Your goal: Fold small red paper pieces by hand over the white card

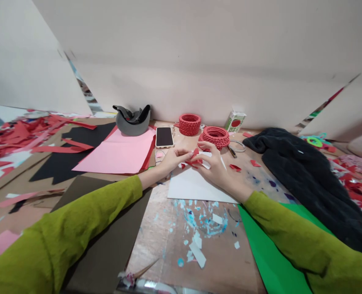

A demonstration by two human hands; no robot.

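Over a white sheet [193, 185], both my hands meet around small folded red paper pieces [195, 157]. My left hand [175, 158] pinches a red piece between thumb and fingers. From the other side, my right hand [213, 165] grips the red paper with thumb and index finger. How the pieces fit together is partly hidden by the fingers. Just beyond the hands sit two rings built of many folded red pieces: one ring [190, 124] stands taller, and the wider ring [215, 137] lies nearer. A loose folded red piece [235, 168] rests right of my right hand.
A phone [164, 136], a grey cap [133, 120] and pink paper [119, 151] lie left. A small box [235, 121] stands near the wall. Dark cloth [303, 175] and green paper [273, 241] are on the right. Red scraps [18, 134] pile up far left.
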